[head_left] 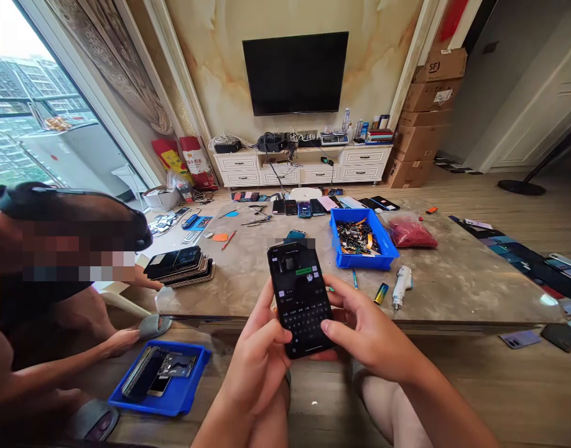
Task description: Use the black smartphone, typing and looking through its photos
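Right now the left hand (260, 354) and the right hand (364, 320) are both closed around a black phone (300, 298), held just above the person's knees with its lit screen up and a keyboard showing. The left hand grips the lower left edge, while the right hand's fingers wrap the right edge and its thumb lies over the lower screen.

Down on the floor to the left sits a blue tray (192, 373) holding phones and loose phone parts. Beside it, a co-worker's hand (120, 342) reaches toward a grey slipper (153, 325), and the co-worker's other hand (148, 280) rests at the edge of a low stone-topped table (248, 292), close to a stack of phones (178, 267).

Farther along the table are a lighter (381, 294), a white power tool (402, 286), a blue bin (364, 239) full of small parts, and a red bag (409, 231). A row of phones (304, 207) lines the far side. Beyond it, a white cabinet (304, 165) stands under a wall-mounted TV (295, 73), with cardboard boxes (423, 118) stacked to its right.
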Tool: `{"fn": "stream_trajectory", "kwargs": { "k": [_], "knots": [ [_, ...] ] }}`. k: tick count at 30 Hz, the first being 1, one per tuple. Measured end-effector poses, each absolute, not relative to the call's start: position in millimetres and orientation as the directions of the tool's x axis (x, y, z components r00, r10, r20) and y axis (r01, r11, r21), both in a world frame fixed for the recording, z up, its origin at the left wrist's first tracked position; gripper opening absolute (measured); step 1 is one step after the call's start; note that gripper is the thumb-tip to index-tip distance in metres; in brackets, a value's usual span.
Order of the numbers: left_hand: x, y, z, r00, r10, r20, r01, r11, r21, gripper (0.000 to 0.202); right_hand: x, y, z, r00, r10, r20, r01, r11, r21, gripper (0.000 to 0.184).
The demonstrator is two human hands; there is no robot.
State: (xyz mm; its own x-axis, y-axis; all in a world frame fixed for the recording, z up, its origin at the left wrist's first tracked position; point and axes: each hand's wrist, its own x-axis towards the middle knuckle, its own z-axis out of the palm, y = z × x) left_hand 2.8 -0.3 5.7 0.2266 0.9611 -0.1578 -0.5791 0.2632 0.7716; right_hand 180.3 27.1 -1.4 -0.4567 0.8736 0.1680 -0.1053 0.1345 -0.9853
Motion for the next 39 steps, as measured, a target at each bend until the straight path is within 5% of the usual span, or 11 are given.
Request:
{"fn": "stream_trajectory", "kwargs": {
  "k": [39],
  "knots": [
    [3.1,0.1,3.7,0.228,0.961,-0.157,-0.613,0.267,0.744,0.081,177.1,28.5,-3.2,-0.415,0.905,0.090,-0.094,0.056,-0.994,0.040]
  ]
}}
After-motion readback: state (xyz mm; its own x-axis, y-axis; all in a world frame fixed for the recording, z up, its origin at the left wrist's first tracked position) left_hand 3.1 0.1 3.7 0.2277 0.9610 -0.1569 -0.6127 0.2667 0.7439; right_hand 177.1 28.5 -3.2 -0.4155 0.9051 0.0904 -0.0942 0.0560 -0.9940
